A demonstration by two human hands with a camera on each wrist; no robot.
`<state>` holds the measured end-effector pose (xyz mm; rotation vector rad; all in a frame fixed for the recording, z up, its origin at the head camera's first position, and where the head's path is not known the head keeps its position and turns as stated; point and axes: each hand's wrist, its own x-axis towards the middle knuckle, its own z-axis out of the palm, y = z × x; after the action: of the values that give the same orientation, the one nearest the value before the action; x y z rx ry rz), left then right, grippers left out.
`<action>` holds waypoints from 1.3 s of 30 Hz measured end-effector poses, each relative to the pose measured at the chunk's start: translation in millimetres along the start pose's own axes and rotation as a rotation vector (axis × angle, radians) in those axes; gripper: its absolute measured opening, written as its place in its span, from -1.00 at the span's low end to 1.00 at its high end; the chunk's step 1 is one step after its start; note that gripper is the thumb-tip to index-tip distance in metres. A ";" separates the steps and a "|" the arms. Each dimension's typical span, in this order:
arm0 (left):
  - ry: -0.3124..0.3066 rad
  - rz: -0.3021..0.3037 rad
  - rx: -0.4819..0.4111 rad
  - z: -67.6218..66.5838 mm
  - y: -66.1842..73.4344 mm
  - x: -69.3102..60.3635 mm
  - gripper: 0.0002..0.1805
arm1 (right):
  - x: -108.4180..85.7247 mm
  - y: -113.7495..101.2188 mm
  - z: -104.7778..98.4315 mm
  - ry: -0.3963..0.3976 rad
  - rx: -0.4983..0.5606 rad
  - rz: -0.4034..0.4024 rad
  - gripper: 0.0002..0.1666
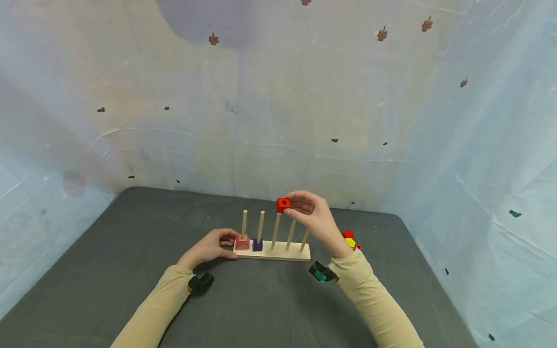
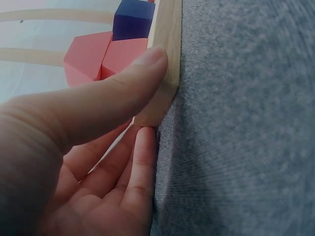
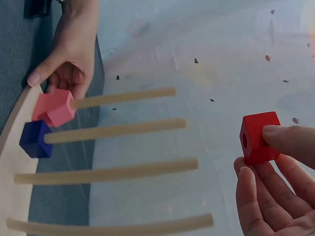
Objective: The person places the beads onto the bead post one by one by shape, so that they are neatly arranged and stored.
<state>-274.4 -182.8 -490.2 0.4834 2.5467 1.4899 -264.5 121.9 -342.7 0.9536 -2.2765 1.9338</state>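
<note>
A wooden peg board with several upright pegs stands on the dark table. My left hand holds its left end, thumb along the front edge and fingers against the end face. Two pink blocks are stacked on the leftmost peg. One dark blue block sits at the foot of the peg beside it; the other pegs carry nothing. Above the middle peg, my right hand pinches a red block between thumb and fingers. The block's hole shows, and in the right wrist view it is apart from the pegs.
Right of the board, partly behind my right forearm, lie a red piece, a yellow piece and a small pinkish-red piece. A pale patterned curtain hangs behind the dark table and along its sides.
</note>
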 end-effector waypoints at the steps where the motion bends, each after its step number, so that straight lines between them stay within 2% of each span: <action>1: 0.003 -0.001 -0.002 0.2 -0.2 -0.2 -0.34 | -0.4 -2.3 3.0 -0.003 -0.006 0.000 -0.60; 5: 0.031 -0.025 -0.008 1.3 -1.6 -0.5 -0.32 | -1.6 -4.2 10.8 -0.007 -0.016 -0.011 -0.60; 10: 0.067 -0.092 -0.021 1.4 1.3 -0.1 -0.32 | -3.2 -9.4 17.9 0.013 -0.024 -0.002 -0.60; 12: 0.072 -0.120 -0.024 0.6 2.9 0.9 -0.32 | -4.4 -16.3 21.9 0.032 -0.026 0.008 -0.60; 20: 0.082 -0.202 -0.044 -0.7 8.5 4.6 -0.32 | -2.0 -15.4 33.0 0.080 -0.046 -0.031 -0.60; 25: 0.082 -0.213 -0.052 -0.8 9.9 4.9 -0.32 | -1.5 -13.0 39.4 0.108 -0.072 -0.039 -0.60; 30: 0.089 -0.222 -0.051 -0.8 7.9 5.2 -0.31 | -0.1 -12.2 44.5 0.132 -0.081 -0.081 -0.61; 39: 0.090 -0.228 -0.054 0.5 6.2 7.0 -0.32 | 1.1 -6.4 57.7 0.104 -0.062 -0.068 -0.61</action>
<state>-279.5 -177.2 -484.8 0.1156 2.5188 1.5221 -241.2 69.2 -350.4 0.8891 -2.2034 1.8298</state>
